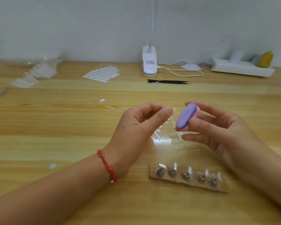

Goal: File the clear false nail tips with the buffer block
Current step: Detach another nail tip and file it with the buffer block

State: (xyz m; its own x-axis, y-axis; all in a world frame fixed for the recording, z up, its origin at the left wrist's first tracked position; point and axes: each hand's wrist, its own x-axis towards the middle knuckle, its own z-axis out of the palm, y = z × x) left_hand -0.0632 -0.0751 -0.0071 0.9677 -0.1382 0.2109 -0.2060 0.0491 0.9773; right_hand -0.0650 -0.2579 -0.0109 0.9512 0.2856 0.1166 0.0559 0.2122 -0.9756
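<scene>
My right hand [217, 127] holds a small purple and pink buffer block [186, 116] between thumb and fingers, tilted, above the wooden table [55, 127]. My left hand [141, 125] is just left of the block with thumb and forefinger pinched together; a clear nail tip between them is too small and blurred to make out. Several clear false nail tips [175, 137] and their clear sprue pieces lie on the table beneath and between the hands.
A clear holder strip with several metal studs [186, 177] lies near the front. Black tweezers [167, 81], a white clip lamp [149, 62] with its cable, an adhesive tab sheet [102, 73], bags of nail tips [39, 70] and a white power strip [242, 67] sit further back.
</scene>
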